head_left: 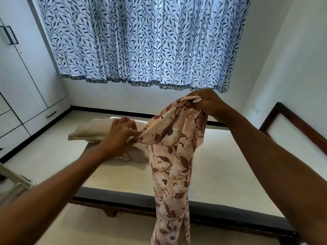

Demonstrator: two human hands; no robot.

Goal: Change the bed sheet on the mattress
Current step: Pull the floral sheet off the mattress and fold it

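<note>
Right hand [207, 103] is raised high above the mattress [230, 165], arm stretched forward with the wrist bent down. Its fingers are curled tight round a bunched corner of the bed sheet [173, 156], and a bit of white fabric pokes out of the fist.

Left hand [122, 133] is lower, over the far left part of the mattress, forearm reaching in from the bottom left. Fingers and thumb pinch a fold of the same sheet's edge.

The sheet is pink-cream with a maroon leaf and flower print. It stretches between the two hands and the rest hangs in a long gathered column, dropping past the near edge of the mattress and out of view at the bottom.

The mattress top is bare, a cream dotted cover with a dark grey side band. A beige pillow [92, 131] lies at its far left end, partly hidden by the left hand. Crumpled pale cloth [134, 154] sits on the mattress just below that hand.

A blue leaf-print curtain [141, 41] hangs on the wall beyond the mattress. A white wardrobe [21, 76] stands well off to its left, and a dark wooden frame [292, 124] is at its right.
</note>
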